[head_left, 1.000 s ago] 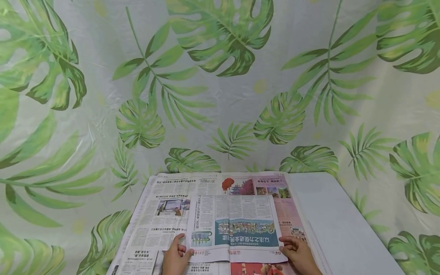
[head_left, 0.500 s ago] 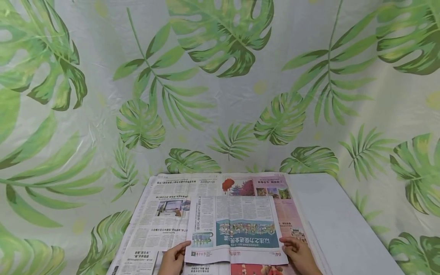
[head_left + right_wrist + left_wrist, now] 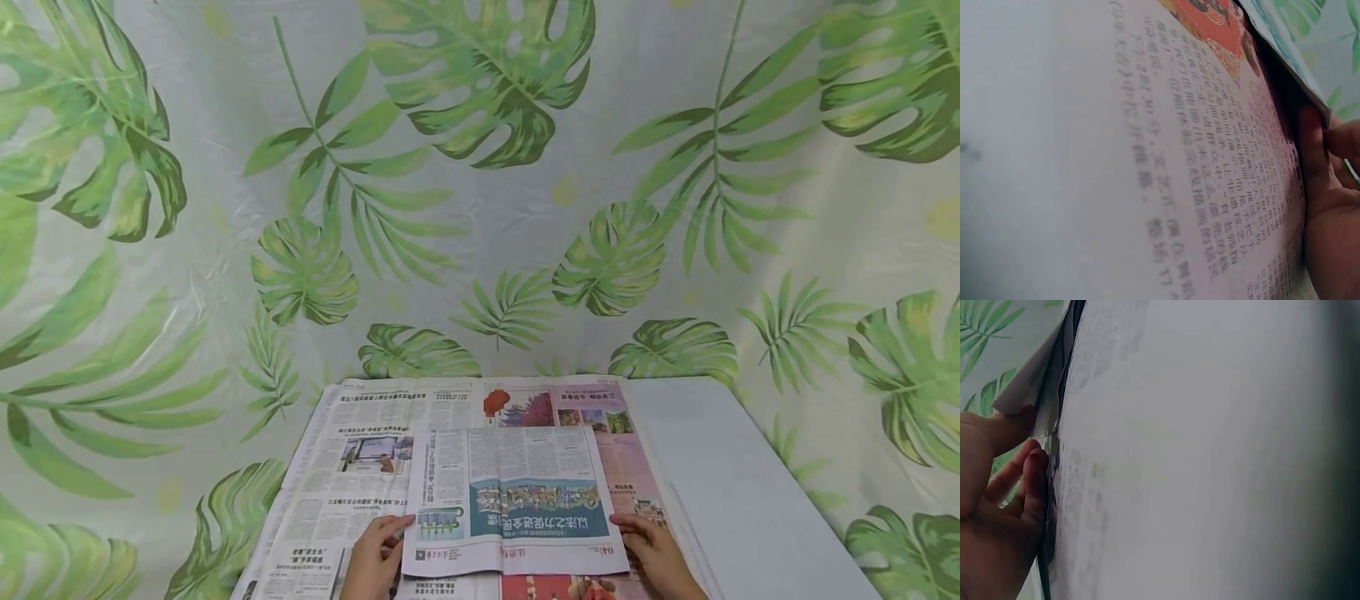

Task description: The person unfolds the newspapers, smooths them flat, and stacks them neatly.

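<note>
A small folded newspaper (image 3: 536, 462), with a teal illustrated panel and its print upside down in the head view, lies over a larger spread newspaper (image 3: 367, 408). My left hand (image 3: 372, 557) pinches its left edge near the lower corner. In the left wrist view, the fingertips meet the raised corner of the folded sheets (image 3: 1030, 387), and the other fingers curl close to the spread page. On the opposite side my right hand (image 3: 651, 552) pinches the right edge. The right wrist view shows the thumb (image 3: 1314, 147) tucked under the lifted edge, partly in shadow.
The spread newspaper covers the left and middle of a white tabletop (image 3: 738, 483), whose bare strip runs along the right. Behind the table hangs a pale curtain (image 3: 517, 208) printed with green leaves.
The left hand has shifted outward from the lower left corner, its fingers now at the left edge. The folded newspaper's lower left corner moved slightly left. The right hand stays at the right edge.
</note>
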A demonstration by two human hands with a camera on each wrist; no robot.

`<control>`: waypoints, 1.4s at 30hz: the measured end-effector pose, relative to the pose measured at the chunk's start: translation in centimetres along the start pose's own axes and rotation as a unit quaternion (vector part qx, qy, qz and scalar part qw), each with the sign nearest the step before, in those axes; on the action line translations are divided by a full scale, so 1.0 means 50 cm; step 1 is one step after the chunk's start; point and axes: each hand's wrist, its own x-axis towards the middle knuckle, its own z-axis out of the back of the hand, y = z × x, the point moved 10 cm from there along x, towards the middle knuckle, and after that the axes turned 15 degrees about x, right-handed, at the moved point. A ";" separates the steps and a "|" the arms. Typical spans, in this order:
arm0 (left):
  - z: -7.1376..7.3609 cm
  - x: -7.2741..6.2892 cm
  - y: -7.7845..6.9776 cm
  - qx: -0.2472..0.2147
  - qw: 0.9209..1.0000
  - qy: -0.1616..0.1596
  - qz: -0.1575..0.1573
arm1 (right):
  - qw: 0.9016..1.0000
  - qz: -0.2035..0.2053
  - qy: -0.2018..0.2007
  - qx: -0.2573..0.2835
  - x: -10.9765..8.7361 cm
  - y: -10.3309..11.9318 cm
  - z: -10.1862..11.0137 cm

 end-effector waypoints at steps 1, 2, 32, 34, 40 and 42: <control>-0.001 0.006 -0.002 0.008 1.000 0.001 -0.005 | 1.000 -0.001 0.006 0.003 0.000 0.000 -0.001; -0.001 0.013 -0.004 0.016 1.000 0.000 -0.005 | 1.000 -0.002 0.009 0.005 0.000 0.001 -0.001; 0.082 -0.014 -0.078 -0.041 0.959 -0.233 -0.158 | 0.994 0.007 -0.102 -0.031 -0.002 0.023 0.019; 0.085 -0.017 -0.080 -0.047 0.956 -0.238 -0.162 | 0.993 0.017 -0.106 -0.048 0.000 0.029 0.020; 0.089 -0.019 -0.084 -0.058 0.955 -0.238 -0.168 | 0.989 0.070 -0.092 -0.093 0.009 0.052 0.011; 0.090 -0.018 -0.086 -0.066 0.956 -0.232 -0.169 | 0.986 0.086 -0.087 -0.114 0.013 0.063 0.007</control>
